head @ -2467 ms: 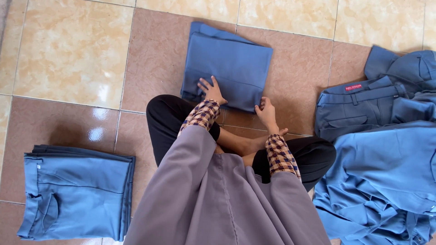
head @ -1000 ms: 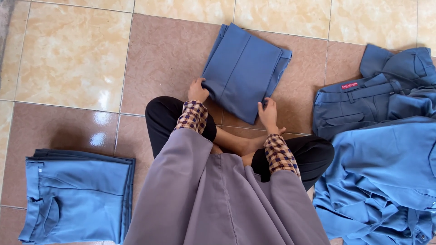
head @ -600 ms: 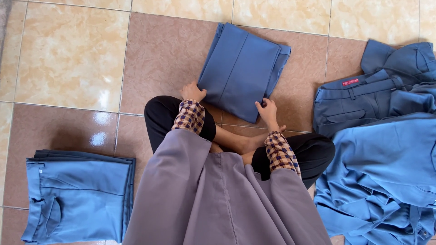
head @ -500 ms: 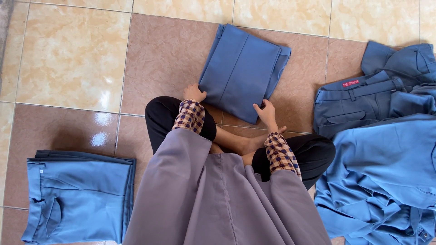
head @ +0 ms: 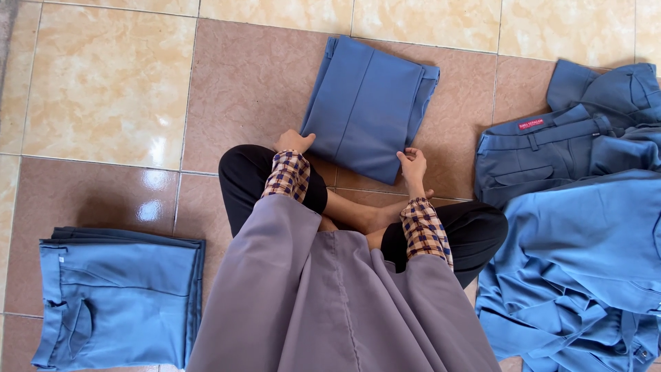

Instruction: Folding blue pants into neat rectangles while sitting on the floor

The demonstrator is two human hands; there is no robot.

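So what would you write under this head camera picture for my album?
Sitting cross-legged on the tiled floor, both hands, left hand and right hand, grip the folded blue trousers.

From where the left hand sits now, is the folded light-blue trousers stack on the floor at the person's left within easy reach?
Probably yes. The left hand rests at the folded blue garment's near corner, and only bare tiled floor lies between it and the light-blue trousers stack beside the left knee.

The folded trousers at upper centre are plain mid-blue, like the stack at lower left. Cuffs are tan-and-navy checked, the robe grey-mauve, the floor cream and reddish-brown tile.
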